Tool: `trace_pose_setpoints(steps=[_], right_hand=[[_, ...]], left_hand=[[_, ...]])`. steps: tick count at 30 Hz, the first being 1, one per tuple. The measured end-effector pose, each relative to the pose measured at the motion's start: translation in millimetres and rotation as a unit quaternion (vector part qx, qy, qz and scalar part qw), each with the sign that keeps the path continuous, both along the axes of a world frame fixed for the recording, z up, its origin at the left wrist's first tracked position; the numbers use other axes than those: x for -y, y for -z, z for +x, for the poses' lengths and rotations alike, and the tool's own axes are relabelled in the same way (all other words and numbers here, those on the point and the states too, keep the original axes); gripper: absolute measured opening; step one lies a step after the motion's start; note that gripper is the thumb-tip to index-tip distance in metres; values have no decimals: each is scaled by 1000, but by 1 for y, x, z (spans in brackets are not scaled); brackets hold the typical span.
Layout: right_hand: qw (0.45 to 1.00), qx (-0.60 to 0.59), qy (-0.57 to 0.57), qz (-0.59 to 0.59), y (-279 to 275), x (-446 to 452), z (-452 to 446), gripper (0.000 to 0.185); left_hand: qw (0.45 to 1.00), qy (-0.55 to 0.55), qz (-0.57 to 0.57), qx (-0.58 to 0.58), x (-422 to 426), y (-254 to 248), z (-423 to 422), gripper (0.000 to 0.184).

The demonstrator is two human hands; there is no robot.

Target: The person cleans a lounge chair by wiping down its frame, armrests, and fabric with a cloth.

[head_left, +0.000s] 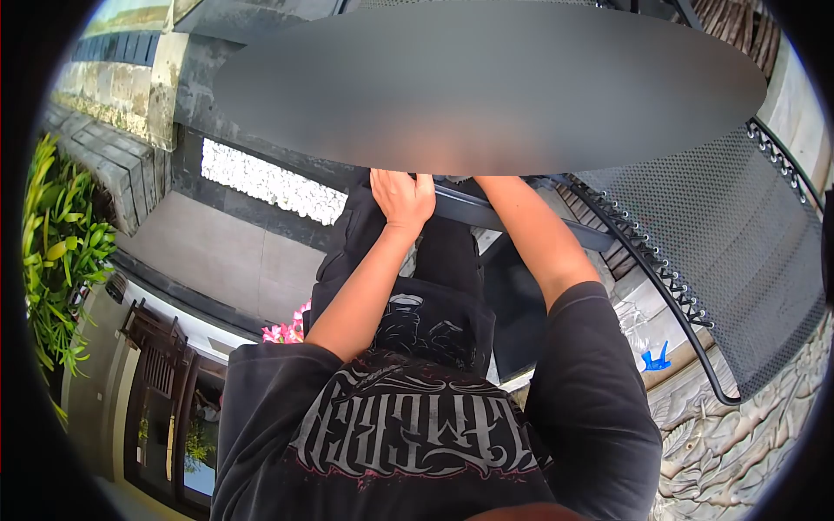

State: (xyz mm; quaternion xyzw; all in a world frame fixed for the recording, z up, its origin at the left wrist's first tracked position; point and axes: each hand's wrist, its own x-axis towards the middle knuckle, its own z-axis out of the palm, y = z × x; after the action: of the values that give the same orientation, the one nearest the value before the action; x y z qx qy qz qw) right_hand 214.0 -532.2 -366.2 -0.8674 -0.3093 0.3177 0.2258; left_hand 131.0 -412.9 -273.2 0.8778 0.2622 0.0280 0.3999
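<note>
My left hand (404, 196) is at the end of a dark grey flat bar (469, 207), its back and thumb showing. A large blurred patch covers its fingertips, so I cannot tell whether it grips the bar. The right forearm reaches up over the bar, while my right hand is hidden under the same blur. To the right, the bar runs toward a reclining chair with grey mesh fabric (708, 252). Elastic cord laces that mesh to a black tube frame (686, 326).
Green leafy plants (61, 260) grow at the left. White pebbles (269, 182) fill a strip in the paving, and pink flowers (287, 328) show beside my left arm. At the right are a blue object (657, 357) and a carved stone surface (738, 451).
</note>
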Motion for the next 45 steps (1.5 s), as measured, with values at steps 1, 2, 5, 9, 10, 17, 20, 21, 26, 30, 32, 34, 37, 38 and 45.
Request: trace_pose_setpoints(steps=[1,2,5,9,10,17,20,21,26,30,32,34,37,38,45], right_hand=[[1000,-7,-4,-3,0,7,0,45],[1000,3,-7,-7,2,11,-3,57],[1000,-12,-19,-18,-4,22,-2,53],[999,-2,-38,-8,3,39,-5,52],[999,6,-43,-5,5,45,-6,52],[998,27,-44,-33,6,89,-11,45],[999,39,-31,-10,14,95,-13,40],[999,36,-28,-21,11,96,-13,40],[998,42,-19,-46,9,86,-12,41],[999,27,-26,-13,6,46,-2,47],[999,11,-32,-5,7,31,6,44],[998,-31,45,35,-5,24,20,42],[974,-82,193,87,-23,16,40,39],[955,-140,240,101,-34,13,45,40],[994,-86,-66,26,-67,-61,33,53]], left_hand=[[1000,0,0,-4,1,0,-1,34],[1000,-1,1,-7,1,1,-1,34],[1000,-2,-4,-14,1,2,-1,34],[1000,0,2,-10,1,2,0,33],[1000,1,5,-7,1,2,0,33],[1000,5,0,-11,2,3,-1,32],[1000,8,0,-13,1,3,-1,32],[1000,8,-1,-13,2,2,-1,32],[1000,-7,-22,5,2,5,-5,33],[999,-19,-33,26,1,9,-7,36],[998,-19,-43,37,0,10,-9,38],[998,-25,-41,40,-1,12,-10,40],[996,-39,-49,58,-3,12,-12,46],[995,-48,-55,65,-3,13,-13,48],[984,-128,-56,108,-3,15,-13,64]])
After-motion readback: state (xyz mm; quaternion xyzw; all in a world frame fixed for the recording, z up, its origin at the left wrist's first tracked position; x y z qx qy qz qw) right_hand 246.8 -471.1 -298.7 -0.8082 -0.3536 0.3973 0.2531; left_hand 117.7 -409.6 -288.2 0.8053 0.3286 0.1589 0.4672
